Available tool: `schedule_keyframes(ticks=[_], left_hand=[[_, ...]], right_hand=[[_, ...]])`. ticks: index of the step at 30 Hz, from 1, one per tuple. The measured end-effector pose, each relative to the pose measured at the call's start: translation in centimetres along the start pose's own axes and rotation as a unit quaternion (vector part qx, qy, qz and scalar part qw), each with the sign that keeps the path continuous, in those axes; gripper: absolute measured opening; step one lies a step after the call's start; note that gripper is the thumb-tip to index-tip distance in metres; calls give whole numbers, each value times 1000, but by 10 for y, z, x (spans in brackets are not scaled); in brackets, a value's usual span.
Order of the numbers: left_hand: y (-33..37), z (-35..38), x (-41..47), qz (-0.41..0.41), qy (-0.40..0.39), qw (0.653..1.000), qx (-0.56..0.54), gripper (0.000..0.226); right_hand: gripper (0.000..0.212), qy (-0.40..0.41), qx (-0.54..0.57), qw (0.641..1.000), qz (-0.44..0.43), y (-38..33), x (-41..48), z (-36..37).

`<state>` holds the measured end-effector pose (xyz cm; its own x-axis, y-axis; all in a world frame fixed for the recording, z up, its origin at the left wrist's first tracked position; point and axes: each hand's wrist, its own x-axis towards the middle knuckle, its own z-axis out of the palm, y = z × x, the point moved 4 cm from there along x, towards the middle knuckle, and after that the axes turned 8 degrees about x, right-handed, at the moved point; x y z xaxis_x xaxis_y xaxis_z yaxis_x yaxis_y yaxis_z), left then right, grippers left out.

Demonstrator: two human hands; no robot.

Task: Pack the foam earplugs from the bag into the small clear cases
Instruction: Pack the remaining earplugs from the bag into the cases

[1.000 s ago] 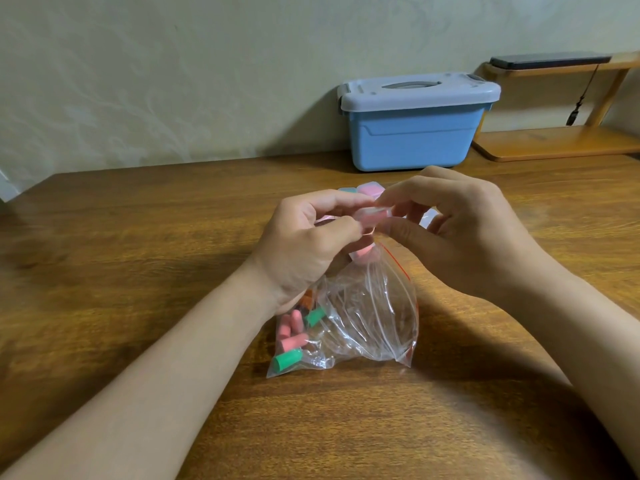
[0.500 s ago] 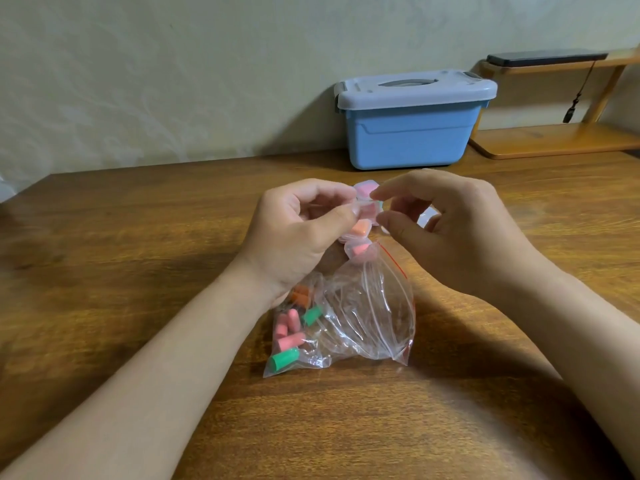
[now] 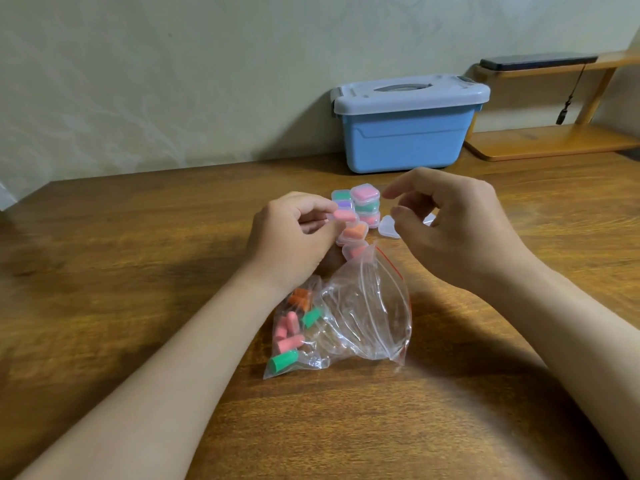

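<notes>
Wooden table (image 3: 138, 258) with earplug bag (image 3: 367, 306); left fingers (image 3: 311, 203) tight around a pink-filled case (image 3: 344, 215), right fingers (image 3: 403, 188) loose, empty.

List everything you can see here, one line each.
table: one, brown wood, underneath
bag: one, clear, table centre
loose earplugs: several, pink, green, orange, inside bag
filled cases: several, clear, stacked beyond bag
held case: one, clear, between left fingers
empty case: one, clear, by right thumb
storage box: one, blue, grey lid, by wall
shelf: one, wooden, back right
dark device: one, black, top shelf
left hand: pinches held case
right hand: loosely curled, empty
</notes>
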<state>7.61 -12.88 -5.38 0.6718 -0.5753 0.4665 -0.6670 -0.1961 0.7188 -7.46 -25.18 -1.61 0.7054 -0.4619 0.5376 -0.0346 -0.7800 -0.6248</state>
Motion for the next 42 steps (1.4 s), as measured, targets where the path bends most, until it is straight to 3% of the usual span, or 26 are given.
schedule_keyframes(ticks=[12,20,29,36,42], left_hand=[[6,8,-2,-4,-22,1000,6,26],[6,7,-2,-9,-9,1000,4,31],[22,-4,-7,63,43,995,64,29],[53,10,-21,94,-37,992,-82,30],[73,21,-22,153,-45,986,-48,32]], right_hand=[[20,3,-19,1000,7,1,2,-1],[19,96,-23,993,60,27,12,-20],[19,108,-54,986,113,46,17,-34],[26,118,-74,981,138,54,20,-50],[27,111,-85,977,162,60,21,-56]])
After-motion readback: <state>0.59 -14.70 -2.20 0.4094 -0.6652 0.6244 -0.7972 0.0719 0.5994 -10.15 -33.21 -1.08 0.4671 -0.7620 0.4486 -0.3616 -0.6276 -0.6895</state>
